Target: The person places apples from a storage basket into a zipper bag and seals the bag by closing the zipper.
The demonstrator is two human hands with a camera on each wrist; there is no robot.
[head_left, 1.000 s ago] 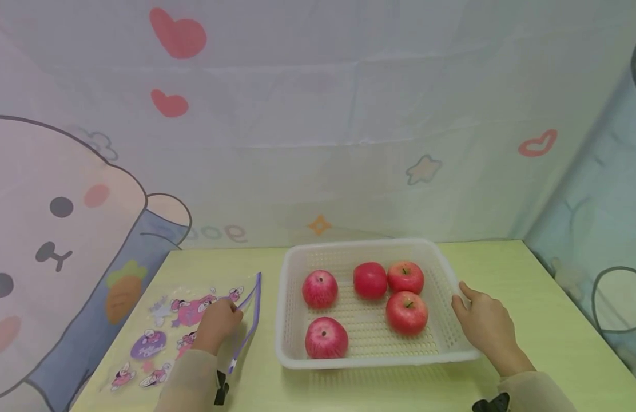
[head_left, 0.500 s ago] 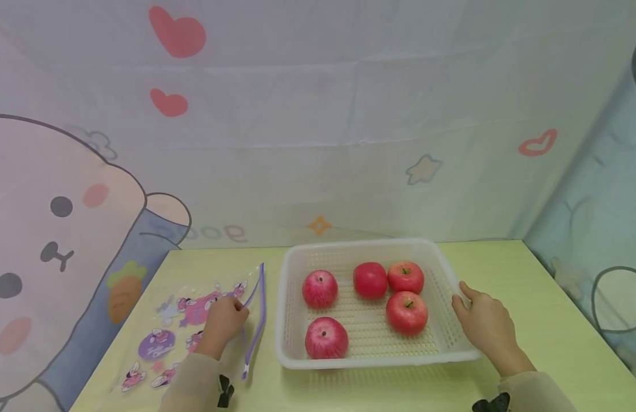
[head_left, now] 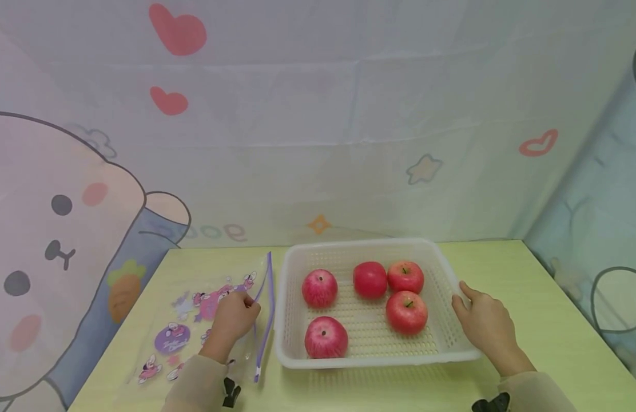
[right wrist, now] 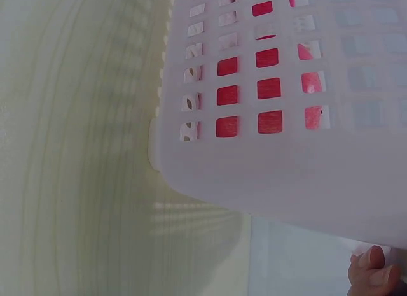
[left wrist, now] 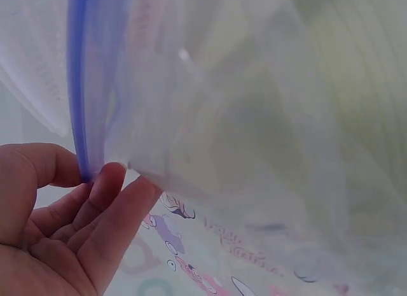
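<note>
The left hand [head_left: 234, 316] grips a clear zip-lock bag [head_left: 194, 320] printed with pink and purple cartoon figures; the fingers [left wrist: 105, 200] curl round the bag's purple zipper strip [head_left: 263, 320] near the open mouth, with the thumb on the opposite side of the strip in the left wrist view. The bag lies on the pale green table [head_left: 529, 297], to the left of a white perforated plastic basket [head_left: 359, 249], with its zipper edge just beside the basket's left wall. The right hand [head_left: 481, 322] holds the basket by its right rim, thumb over the top edge and the other fingers hidden below it; the right wrist view shows only the fingertips [right wrist: 372, 270] under the basket's rim. Five red apples sit inside the basket: one at the front left [head_left: 326, 337], one at the mid left [head_left: 320, 289], two touching at the back [head_left: 370, 280] [head_left: 405, 277], and one toward the right [head_left: 406, 312]. A cartoon-printed cloth [head_left: 318, 114] hangs behind the table.
</note>
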